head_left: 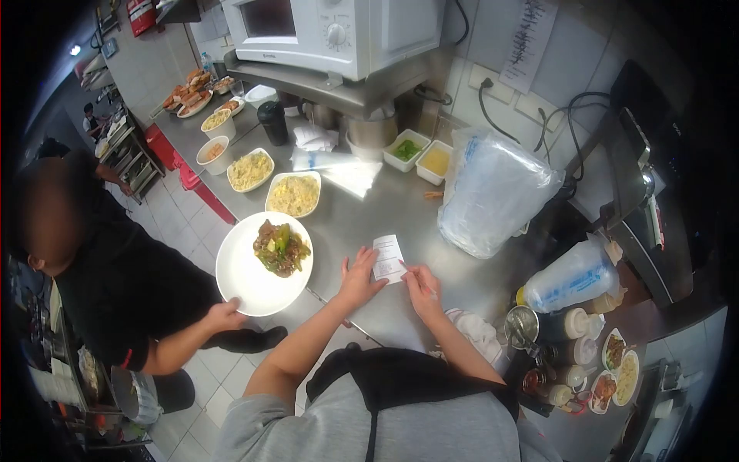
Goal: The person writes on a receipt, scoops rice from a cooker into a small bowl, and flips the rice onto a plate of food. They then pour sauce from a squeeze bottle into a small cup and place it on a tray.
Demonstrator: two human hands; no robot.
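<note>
While the left hand [359,279], fingers spread, pins the paper slip [389,258] just right of the plate [239,289] and the right hand [422,289] pinches a pen [403,268], loosened pressure might let the slip skid.

Small white rectangular paper receipt [389,258], faintly printed, lying flat and slightly tilted on the steel desk [362,208], near and right of the round white plate [245,291].

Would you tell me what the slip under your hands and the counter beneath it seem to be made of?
The slip looks like thin white printed paper, matte, lying flat. The counter seems brushed stainless steel: grey, with soft reflections.
</note>
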